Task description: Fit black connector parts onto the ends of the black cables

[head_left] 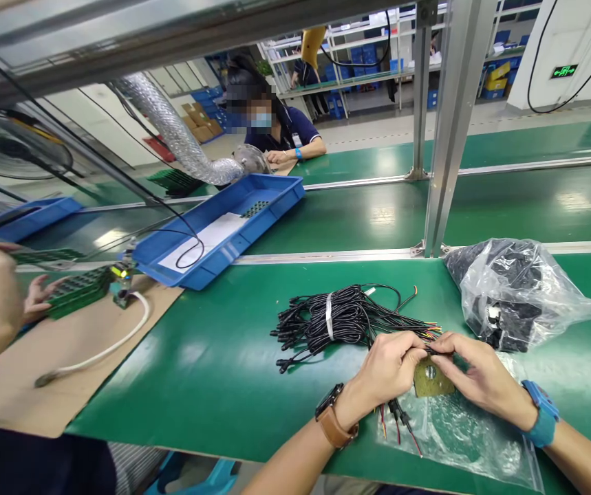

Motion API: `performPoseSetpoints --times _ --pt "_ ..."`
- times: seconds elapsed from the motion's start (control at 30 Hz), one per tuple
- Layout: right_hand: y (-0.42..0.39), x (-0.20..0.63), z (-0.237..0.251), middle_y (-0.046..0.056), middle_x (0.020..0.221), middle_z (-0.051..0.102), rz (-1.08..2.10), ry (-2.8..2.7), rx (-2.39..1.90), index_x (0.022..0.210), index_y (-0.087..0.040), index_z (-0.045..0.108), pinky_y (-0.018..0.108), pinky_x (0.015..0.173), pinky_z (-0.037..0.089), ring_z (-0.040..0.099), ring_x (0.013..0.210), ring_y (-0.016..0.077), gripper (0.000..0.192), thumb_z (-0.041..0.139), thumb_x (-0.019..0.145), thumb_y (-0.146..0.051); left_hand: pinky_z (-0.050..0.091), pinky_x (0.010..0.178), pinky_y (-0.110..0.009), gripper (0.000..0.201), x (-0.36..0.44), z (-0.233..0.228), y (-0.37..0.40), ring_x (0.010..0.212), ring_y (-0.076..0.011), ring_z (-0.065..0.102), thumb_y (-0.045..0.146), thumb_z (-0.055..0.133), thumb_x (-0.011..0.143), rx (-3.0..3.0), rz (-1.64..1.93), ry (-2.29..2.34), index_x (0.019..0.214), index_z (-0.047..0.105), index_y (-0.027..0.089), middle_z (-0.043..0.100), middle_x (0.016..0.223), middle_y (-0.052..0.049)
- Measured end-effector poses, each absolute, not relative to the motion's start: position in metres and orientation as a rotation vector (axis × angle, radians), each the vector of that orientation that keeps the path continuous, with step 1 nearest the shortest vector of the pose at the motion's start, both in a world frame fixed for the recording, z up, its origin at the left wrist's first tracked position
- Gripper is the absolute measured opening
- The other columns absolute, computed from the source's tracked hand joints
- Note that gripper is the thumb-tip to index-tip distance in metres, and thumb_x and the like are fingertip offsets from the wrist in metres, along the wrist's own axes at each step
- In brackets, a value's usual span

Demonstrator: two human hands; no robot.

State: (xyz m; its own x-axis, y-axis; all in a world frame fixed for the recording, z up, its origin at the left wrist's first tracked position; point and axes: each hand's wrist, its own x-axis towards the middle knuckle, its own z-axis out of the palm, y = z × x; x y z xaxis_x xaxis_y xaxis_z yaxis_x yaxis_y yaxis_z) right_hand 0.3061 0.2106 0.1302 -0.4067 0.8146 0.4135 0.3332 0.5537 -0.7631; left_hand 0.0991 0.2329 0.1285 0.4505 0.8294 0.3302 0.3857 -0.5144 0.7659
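Observation:
Fingers pinched together, my left hand (pixel 391 368) and my right hand (pixel 475 375) meet on a thin black cable (pixel 432 351). Most of the cable is hidden by the fingers. Just below it lies a yellow-brown square piece (pixel 424 383) with a round hole. Black connectors with red and yellow wire ends (pixel 400 414) show under my left wrist. A clear flat plastic bag (pixel 470 440) lies beneath my hands. Beyond my left hand is a bundle of black cables (pixel 344 317), tied with a white band, its coloured wire ends pointing towards my fingers.
A clear bag of black parts (pixel 514 292) sits at the right. A blue tray (pixel 217 251) stands back left near a metal post (pixel 447 137). On the left, a co-worker's hand (pixel 40 297) holds a green rack (pixel 78 292) over cardboard (pixel 120 344). Another person sits opposite.

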Motion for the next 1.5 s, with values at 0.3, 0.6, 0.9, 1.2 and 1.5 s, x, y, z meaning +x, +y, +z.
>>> performPoseSetpoints --times 0.3,0.6,0.9,1.2,1.5 --pt "0.209 0.304 0.131 0.006 0.098 0.070 0.746 -2.106 -0.846 0.108 -0.021 0.059 0.034 0.078 0.056 0.067 0.088 0.0189 0.012 0.052 0.102 -0.013 0.039 0.060 -0.026 0.022 0.097 0.124 0.234 0.062 -0.0148 0.058 0.012 0.048 0.094 2.259 0.903 0.888 0.079 0.064 0.016 0.065 0.069 -0.004" --pt "0.209 0.304 0.123 0.007 0.098 0.071 0.746 -2.177 -0.873 0.111 -0.021 0.061 0.034 0.077 0.056 0.068 0.086 0.0194 0.014 0.050 0.104 -0.017 0.027 0.053 -0.028 0.025 0.090 0.130 0.237 0.052 -0.0126 0.046 0.011 0.050 0.091 2.357 0.627 0.887 0.067 0.049 0.019 0.051 0.058 0.001" --pt "0.211 0.309 0.127 0.004 0.084 0.070 0.854 -2.004 -1.032 0.097 -0.020 0.062 0.028 0.065 0.053 0.065 0.071 0.0172 0.008 0.056 0.100 -0.025 0.040 0.062 -0.025 0.016 0.090 0.132 0.239 0.063 -0.0139 0.058 0.014 0.053 0.093 2.150 0.760 0.937 0.080 0.061 0.018 0.065 0.071 -0.001" --pt "0.209 0.301 0.121 0.006 0.092 0.072 0.864 -2.032 -0.932 0.100 -0.021 0.061 0.031 0.072 0.054 0.067 0.079 0.0181 0.007 0.054 0.101 -0.021 0.040 0.060 -0.026 0.016 0.094 0.124 0.235 0.061 -0.0150 0.057 0.011 0.052 0.088 2.170 0.809 0.915 0.079 0.064 0.017 0.064 0.066 -0.002" --pt "0.211 0.306 0.126 0.006 0.089 0.072 0.835 -2.033 -1.004 0.100 -0.020 0.062 0.028 0.066 0.053 0.067 0.074 0.0176 0.006 0.057 0.098 -0.021 0.042 0.063 -0.025 0.011 0.087 0.144 0.240 0.066 -0.0149 0.061 0.012 0.057 0.090 2.190 0.647 0.966 0.086 0.065 0.018 0.069 0.077 -0.001"
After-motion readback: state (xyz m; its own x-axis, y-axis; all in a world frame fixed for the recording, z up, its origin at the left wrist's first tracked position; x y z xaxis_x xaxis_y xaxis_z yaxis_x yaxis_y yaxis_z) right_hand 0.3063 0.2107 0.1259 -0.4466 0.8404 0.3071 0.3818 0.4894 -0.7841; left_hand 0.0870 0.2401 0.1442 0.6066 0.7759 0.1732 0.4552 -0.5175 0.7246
